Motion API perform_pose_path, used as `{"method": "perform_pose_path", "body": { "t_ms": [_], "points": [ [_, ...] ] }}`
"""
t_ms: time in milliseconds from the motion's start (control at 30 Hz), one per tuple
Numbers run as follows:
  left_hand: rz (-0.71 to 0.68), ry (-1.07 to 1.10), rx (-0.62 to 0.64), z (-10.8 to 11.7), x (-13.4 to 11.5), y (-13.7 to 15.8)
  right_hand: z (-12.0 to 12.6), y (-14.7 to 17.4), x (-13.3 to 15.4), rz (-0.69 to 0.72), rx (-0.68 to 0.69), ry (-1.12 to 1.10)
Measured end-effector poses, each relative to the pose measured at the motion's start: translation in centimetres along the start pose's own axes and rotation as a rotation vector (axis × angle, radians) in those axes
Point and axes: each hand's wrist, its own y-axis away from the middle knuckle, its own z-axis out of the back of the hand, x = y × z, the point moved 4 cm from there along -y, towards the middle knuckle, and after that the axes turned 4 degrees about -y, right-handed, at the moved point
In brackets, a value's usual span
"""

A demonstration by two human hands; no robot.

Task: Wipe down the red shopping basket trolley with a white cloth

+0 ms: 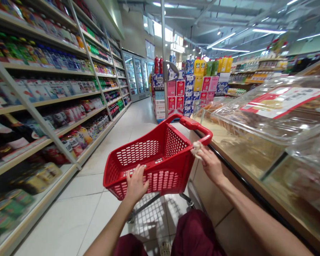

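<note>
- Shelving [37, 114]: left of red trolley [173, 161].
- Trolley: upright on floor [96, 202].
- Left hand [136, 183]: at trolley's near rim, fingers spread, unclenched.
- Right hand [212, 167]: at trolley's handle end, fingers pinching whitish wad [197, 148].
- Wad: apparently cloth, at trolley's handle-end corner.

The person wears loose maroon trousers [196, 235] of soft cloth. A beige shoe [165, 248] with a textured top shows partly. Left hand [136, 185], right hand [212, 167] and both forearms [110, 227] are bare.

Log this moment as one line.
left hand: on near side of red cart | right hand: holding crumpled white wad near handle
</note>
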Motion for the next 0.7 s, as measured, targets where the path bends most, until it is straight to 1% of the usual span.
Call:
{"method": "perform_pose_path", "body": {
  "t_ms": [67,100,133,167,267,300,333,367,400,500,533,567,600,633,700],
  "points": [
    [0.001,0.001,0.010,0.0,0.0,-0.1,-1.7,3.0,2.3,0.030,0.120,-0.046],
    [0.001,0.000,0.014,0.1,0.0,-0.1,-2.0,3.9,3.0,0.041,0.152,-0.066],
    [0.002,-0.002,0.019,0.1,0.0,-0.1,-1.9,4.1,3.2,0.043,0.151,-0.082],
    [0.003,-0.004,0.025,0.1,0.0,-0.1,-1.2,3.7,3.0,0.033,0.111,-0.092],
    [0.007,-0.006,0.038,0.1,0.0,-0.1,1.6,0.2,1.3,-0.067,-0.141,-0.077],
    [0.009,-0.003,0.040,0.1,0.0,-0.1,2.1,-0.9,0.9,-0.091,-0.195,-0.072],
    [0.011,0.002,0.043,0.1,0.0,-0.1,2.2,-1.5,0.9,-0.102,-0.221,-0.068],
    [0.011,0.009,0.047,0.0,0.1,0.0,1.8,-1.6,1.1,-0.100,-0.216,-0.063],
    [0.009,0.015,0.052,0.0,0.1,0.0,0.9,-1.1,1.8,-0.080,-0.180,-0.059],
    [0.001,0.029,0.074,0.0,0.2,0.1,-2.5,2.8,4.8,0.072,0.046,-0.065],
    [0.002,0.032,0.080,0.0,0.2,0.1,-3.3,4.0,5.8,0.126,0.113,-0.078],
    [0.004,0.033,0.083,0.1,0.2,0.1,-3.6,4.7,6.6,0.159,0.151,-0.090],
    [0.007,0.033,0.082,0.1,0.2,0.2,-3.4,4.7,7.1,0.170,0.152,-0.100],
    [0.009,0.032,0.079,0.1,0.2,0.2,-2.9,4.1,7.3,0.161,0.119,-0.105],
    [0.010,0.032,0.070,0.2,0.2,0.3,-1.3,1.4,7.4,0.106,0.003,-0.103]
  ]
}}
